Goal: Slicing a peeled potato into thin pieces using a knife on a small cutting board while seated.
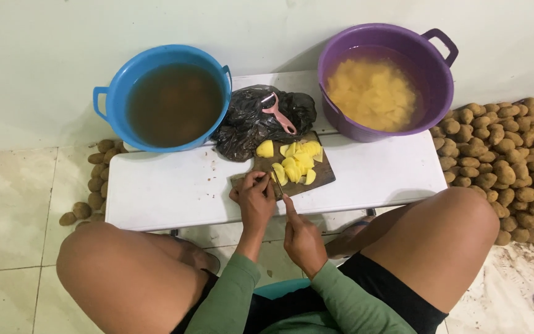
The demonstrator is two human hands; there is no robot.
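Our right hand (304, 238) grips a knife (277, 183), our left hand (254, 196) curls over a potato piece on the wooden cutting board (326, 175) beside yellow potato slices (298, 164). Beyond on the white bench (168, 185) lie a black bag (248, 124) with a pink peeler (279, 114), then a blue tub (165, 96) and a purple tub (387, 80).

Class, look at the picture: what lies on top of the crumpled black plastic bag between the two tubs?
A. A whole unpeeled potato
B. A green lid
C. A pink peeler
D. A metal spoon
C: a pink peeler rests on the black plastic bag, between the blue tub and the purple tub.
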